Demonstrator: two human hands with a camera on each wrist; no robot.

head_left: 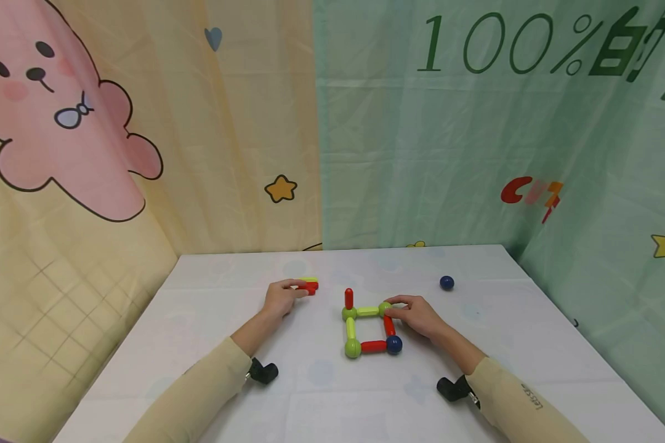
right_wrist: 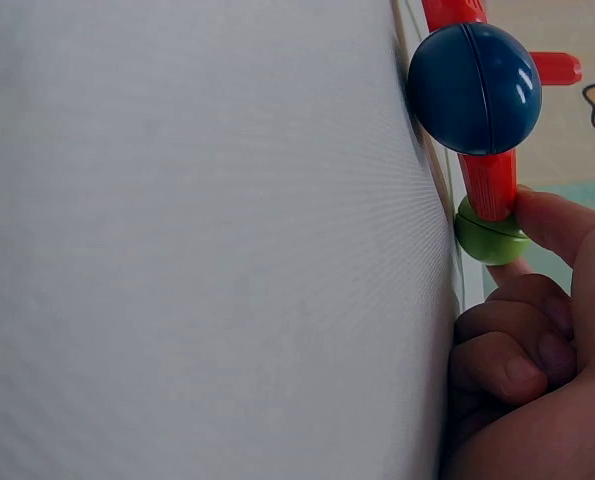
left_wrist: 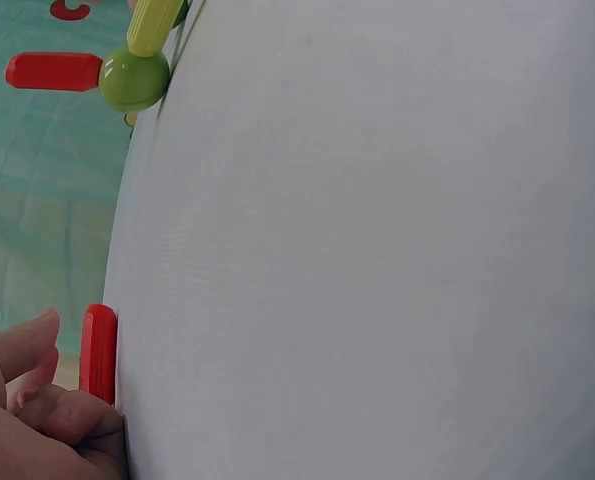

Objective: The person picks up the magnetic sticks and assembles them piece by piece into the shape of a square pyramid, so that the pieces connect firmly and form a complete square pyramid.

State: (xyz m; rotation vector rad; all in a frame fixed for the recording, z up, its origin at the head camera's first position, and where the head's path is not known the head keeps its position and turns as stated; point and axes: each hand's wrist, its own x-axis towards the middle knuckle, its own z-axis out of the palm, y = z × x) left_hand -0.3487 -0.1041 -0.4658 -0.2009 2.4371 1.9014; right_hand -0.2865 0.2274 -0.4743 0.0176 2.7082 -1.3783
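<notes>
My left hand [head_left: 281,298] reaches to a small group of sticks at the back, its fingertips right at a red stick [head_left: 311,285]. A yellow-green stick [head_left: 310,279] lies just behind. In the left wrist view a red stick [left_wrist: 99,352] lies beside the fingers. My right hand [head_left: 418,312] pinches the green ball [head_left: 385,308] at the far right corner of a square frame. The frame joins yellow-green sticks [head_left: 368,312], red sticks [head_left: 374,347], green balls [head_left: 353,348] and a blue ball [head_left: 394,344]. A red stick [head_left: 348,298] stands upright on its far left green ball [head_left: 349,314].
A loose blue ball [head_left: 447,283] sits at the back right of the white-covered table [head_left: 310,406]. Printed curtains [head_left: 244,123] hang behind and along the sides. Dark wrist cameras [head_left: 263,371] stick out from both sleeves close over the table.
</notes>
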